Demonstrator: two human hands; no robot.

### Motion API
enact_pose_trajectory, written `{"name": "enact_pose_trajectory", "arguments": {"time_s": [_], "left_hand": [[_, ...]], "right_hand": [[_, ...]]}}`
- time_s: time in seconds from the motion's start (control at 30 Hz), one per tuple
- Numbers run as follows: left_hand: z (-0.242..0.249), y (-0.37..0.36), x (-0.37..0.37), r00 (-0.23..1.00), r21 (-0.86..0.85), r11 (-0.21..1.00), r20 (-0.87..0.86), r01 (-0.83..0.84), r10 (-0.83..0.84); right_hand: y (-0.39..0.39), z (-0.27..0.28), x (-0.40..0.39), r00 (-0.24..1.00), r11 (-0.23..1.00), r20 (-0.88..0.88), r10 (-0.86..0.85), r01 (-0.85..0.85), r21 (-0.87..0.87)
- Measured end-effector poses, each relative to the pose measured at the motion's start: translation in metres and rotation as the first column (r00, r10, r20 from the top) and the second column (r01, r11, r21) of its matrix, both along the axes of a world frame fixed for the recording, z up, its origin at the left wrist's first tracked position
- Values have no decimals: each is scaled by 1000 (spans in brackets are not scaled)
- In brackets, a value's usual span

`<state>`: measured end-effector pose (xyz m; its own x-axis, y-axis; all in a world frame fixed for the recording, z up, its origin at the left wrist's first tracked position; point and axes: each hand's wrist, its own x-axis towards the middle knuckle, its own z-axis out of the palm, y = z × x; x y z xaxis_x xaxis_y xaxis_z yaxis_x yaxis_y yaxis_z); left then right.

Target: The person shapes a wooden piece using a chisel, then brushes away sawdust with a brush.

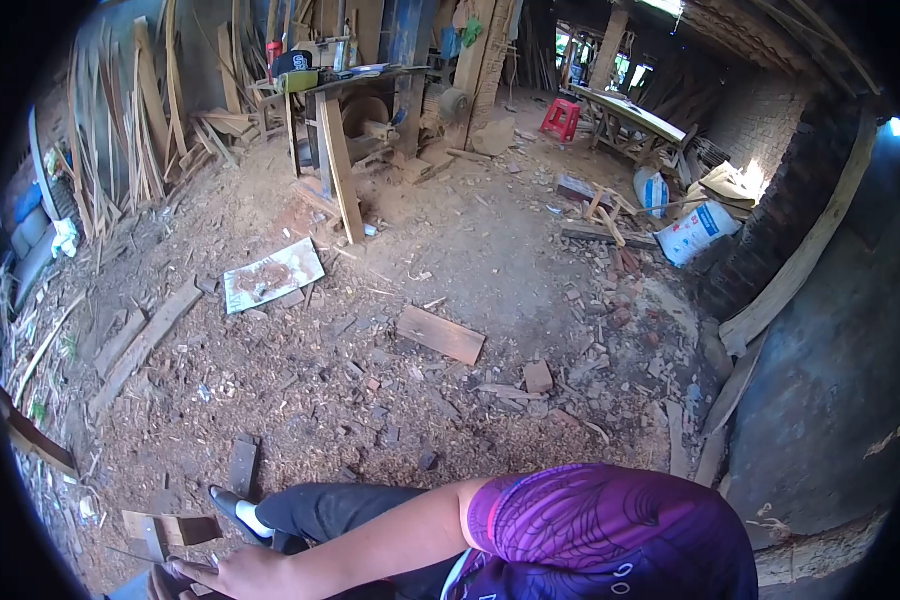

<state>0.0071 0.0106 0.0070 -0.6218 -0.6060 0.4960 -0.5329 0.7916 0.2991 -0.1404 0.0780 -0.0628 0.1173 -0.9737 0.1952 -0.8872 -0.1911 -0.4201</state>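
Note:
My right arm, in a purple patterned sleeve, reaches across to the lower left, where my right hand [245,574] is bent at the fingers with the index finger stretched forward. Beside its fingertips a thin dark rod or blade [133,555] sticks out to the left; what kind it is I cannot make out. What seem to be fingers of my left hand [162,584] show at the bottom edge, mostly cut off. Just beyond the hands lie a wooden piece [198,530] and a narrow grey strip [154,540].
My shoe [236,512] rests near a dark board [243,465]. A loose plank [440,334] and a stained white panel [273,275] lie on the chip-strewn ground. Behind stand a machine bench [345,76], a red stool [561,119], a long table [630,111] and sacks [697,233].

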Motion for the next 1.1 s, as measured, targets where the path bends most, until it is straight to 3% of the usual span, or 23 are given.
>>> {"name": "enact_pose_trajectory", "arguments": {"time_s": [0.1,0.17,0.3,0.43,0.53,0.63,0.7,0.8,0.83,1.07,1.1], "left_hand": [[0,0,-1,1000,43,999,6,-12,11],[1,3,-4,1000,33,999,-15,1,0],[8,8,-4,1000,30,999,-18,-13,14],[4,6,-5,998,122,992,-45,-42,48],[1,1,-2,1000,-10,1000,-19,3,-3],[-7,-6,3,1000,65,998,-11,4,-4],[-16,-16,7,999,70,997,-48,20,-17],[-34,-31,15,988,82,994,-141,72,-60],[-39,-34,18,983,89,992,-169,89,-73],[-44,-36,23,986,92,993,-155,68,-53],[-45,-37,24,987,89,994,-154,66,-51]], "right_hand": [[-12,-8,4,1000,999,-4,6,-6,33],[-21,-12,8,999,997,-49,9,-13,-82],[-15,-1,6,989,997,-146,3,-14,-73],[-15,18,-5,998,1000,-67,0,-2,-28],[-24,12,-1,999,987,8,-48,49,-151],[-33,4,6,999,995,48,-23,27,-94],[-27,2,15,971,921,231,-62,145,-363],[-32,-5,26,965,936,226,-130,195,-294],[-36,-12,29,966,881,206,-154,229,-415],[-29,6,21,966,908,236,-109,194,-371],[-26,12,19,965,947,231,-121,182,-266]]}}
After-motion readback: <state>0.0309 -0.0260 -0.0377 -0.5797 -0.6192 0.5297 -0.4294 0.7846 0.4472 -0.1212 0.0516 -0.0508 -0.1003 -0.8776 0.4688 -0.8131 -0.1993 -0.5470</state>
